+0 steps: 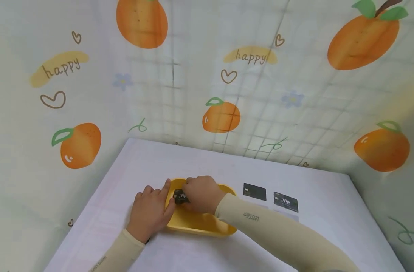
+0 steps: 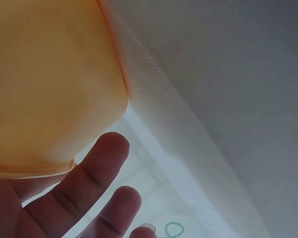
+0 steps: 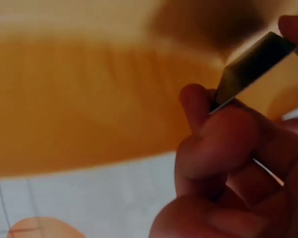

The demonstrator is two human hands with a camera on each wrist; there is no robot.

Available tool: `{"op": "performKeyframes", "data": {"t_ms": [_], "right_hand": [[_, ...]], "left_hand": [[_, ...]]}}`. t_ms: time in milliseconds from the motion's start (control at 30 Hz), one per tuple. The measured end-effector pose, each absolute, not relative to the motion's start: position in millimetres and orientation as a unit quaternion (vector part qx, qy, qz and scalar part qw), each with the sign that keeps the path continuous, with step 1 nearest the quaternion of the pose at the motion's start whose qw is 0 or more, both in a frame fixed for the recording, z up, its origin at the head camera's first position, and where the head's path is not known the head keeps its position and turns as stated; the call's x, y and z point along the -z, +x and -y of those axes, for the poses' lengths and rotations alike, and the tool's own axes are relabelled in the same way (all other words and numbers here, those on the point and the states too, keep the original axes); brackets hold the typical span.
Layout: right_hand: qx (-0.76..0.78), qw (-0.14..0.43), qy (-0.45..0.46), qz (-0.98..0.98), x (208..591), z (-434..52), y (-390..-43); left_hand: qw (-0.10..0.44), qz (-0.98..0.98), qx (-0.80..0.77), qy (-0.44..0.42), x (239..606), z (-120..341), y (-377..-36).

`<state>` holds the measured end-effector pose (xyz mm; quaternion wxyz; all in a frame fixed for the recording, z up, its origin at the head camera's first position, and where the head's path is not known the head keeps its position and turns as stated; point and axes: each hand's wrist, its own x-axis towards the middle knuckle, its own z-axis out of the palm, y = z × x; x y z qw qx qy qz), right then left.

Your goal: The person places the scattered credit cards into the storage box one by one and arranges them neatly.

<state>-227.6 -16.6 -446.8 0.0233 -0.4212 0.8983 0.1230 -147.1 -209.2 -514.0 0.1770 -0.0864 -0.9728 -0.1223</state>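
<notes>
The right hand pinches a black card with "Vip" on it, just over the left end of the yellow tray. I cannot see anything else in the tray. The left hand lies flat with straight fingers against the tray's left rim, holding nothing. The tray sits near the front edge of the white table. Right of the tray lie a plain dark card and another "Vip" card. The sleeve reads "Let's Slim". The wall cloth says "happy".
</notes>
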Motion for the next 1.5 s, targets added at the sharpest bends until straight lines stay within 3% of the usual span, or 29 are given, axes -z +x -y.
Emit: {"op": "performKeyframes", "data": {"t_ms": [300,600,833,1133,1300,1500], "right_hand": [[-0.126,0.053,-0.404,-0.904,456.7,6.2,-223.3],[-0.141,0.041,-0.404,-0.903,462.9,-3.9,-217.9],[-0.087,0.041,-0.363,-0.927,446.8,-24.1,-208.7],[0.043,-0.043,-0.262,-0.963,424.6,-129.2,-196.4],[0.074,-0.028,-0.188,-0.979,446.7,-197.7,-186.2],[0.076,0.012,-0.168,-0.983,472.5,-243.6,-174.9]], "left_hand": [[0.164,0.975,0.12,-0.089,513.0,192.6,-147.0],[0.169,0.975,0.112,-0.096,514.5,186.8,-145.2],[0.148,0.978,0.112,-0.096,509.8,190.5,-145.8],[0.117,0.98,0.137,-0.086,508.3,202.3,-143.8],[0.095,0.982,0.141,-0.077,506.9,202.7,-141.4],[0.094,0.981,0.151,-0.076,506.5,198.3,-140.0]]}}
